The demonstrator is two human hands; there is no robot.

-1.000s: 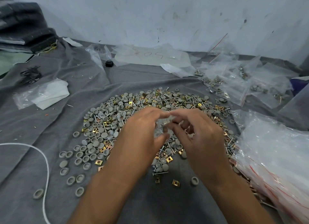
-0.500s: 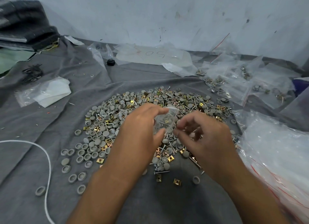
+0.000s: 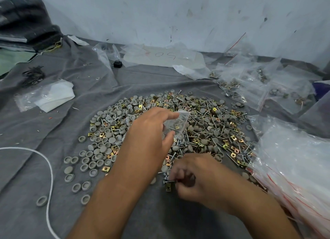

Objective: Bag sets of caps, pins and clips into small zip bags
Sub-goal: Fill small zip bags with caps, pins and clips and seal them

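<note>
Filling one zip bag, mid-set.
Left hand [image 3: 150, 131] pinches small zip bag [image 3: 176, 125]; right hand [image 3: 194, 176] below it, picking pin [image 3: 168, 182] off pile's near edge; next: drop into bag.

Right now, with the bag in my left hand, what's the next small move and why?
Probably lift what the right hand is pinching at the near edge of the pile up to the small zip bag. The left hand holds that bag above the pile, already with a few parts inside.
</note>
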